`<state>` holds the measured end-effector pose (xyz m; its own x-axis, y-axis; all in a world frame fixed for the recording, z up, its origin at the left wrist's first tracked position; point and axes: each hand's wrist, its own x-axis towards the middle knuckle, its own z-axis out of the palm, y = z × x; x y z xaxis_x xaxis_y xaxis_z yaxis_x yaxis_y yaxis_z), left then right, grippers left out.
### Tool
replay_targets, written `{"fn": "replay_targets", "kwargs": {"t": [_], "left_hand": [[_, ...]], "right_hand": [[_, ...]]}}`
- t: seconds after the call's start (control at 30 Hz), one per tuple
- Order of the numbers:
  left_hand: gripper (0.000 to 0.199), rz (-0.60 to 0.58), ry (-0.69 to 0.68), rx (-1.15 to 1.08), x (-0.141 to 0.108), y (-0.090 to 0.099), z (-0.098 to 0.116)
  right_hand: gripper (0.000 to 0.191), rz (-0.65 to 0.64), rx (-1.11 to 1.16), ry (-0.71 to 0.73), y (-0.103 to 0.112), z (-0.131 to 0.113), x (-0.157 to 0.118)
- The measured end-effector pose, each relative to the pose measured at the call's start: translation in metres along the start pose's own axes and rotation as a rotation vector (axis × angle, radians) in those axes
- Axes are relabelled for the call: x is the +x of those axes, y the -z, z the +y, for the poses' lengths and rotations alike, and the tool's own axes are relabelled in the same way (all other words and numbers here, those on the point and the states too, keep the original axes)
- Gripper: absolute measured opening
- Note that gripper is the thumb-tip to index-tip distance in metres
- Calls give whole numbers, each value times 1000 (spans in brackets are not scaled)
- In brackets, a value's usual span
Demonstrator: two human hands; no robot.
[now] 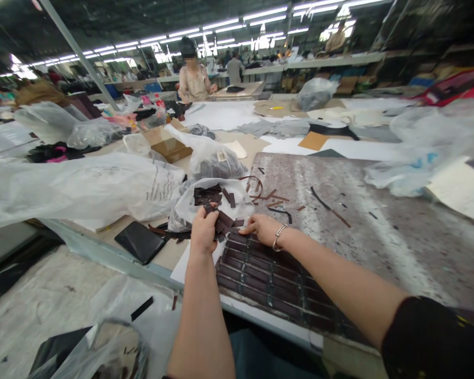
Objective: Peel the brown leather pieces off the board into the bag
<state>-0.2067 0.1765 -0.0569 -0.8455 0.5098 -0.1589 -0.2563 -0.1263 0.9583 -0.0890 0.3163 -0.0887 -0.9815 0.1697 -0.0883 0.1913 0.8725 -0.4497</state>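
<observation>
My left hand (205,229) is closed round a bunch of short dark brown strips (224,223), beside an open plastic bag (240,195) with more dark pieces in it. To its right, my right hand (259,228), with a bracelet at the wrist, has its fingertips together at a dark strip by the top left corner of a sheet of strips (276,279). That sheet shows dark brown strips laid in rows and columns at the table's front edge. Whether the right fingertips pinch a piece is too small to tell.
Loose brown and black scraps (274,199) lie on the worn board (339,210). A black flat object (139,241) rests near the left table edge. Plastic bags (82,184) spread at left. A person (195,79) stands across the table.
</observation>
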Motion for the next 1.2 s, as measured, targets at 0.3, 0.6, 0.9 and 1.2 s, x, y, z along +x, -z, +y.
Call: {"fn": "replay_targets", "kwargs": {"t": [0.3,0.6,0.9,1.2], "left_hand": [[35,-243,-32,319,-6,-3,-14],[35,-311,-32,314,-12,-13,-16],[38,-97,29,-6,-7,-2,1],[38,-65,62,-99,-8,0,6]], "right_hand": [[30,186,1032,-342,24,-14,-26],[18,229,687,-269,16,-21,-27],[21,373,-311,9,6,-5,-70],[18,300,-492,126,-8,-17,-59]]}}
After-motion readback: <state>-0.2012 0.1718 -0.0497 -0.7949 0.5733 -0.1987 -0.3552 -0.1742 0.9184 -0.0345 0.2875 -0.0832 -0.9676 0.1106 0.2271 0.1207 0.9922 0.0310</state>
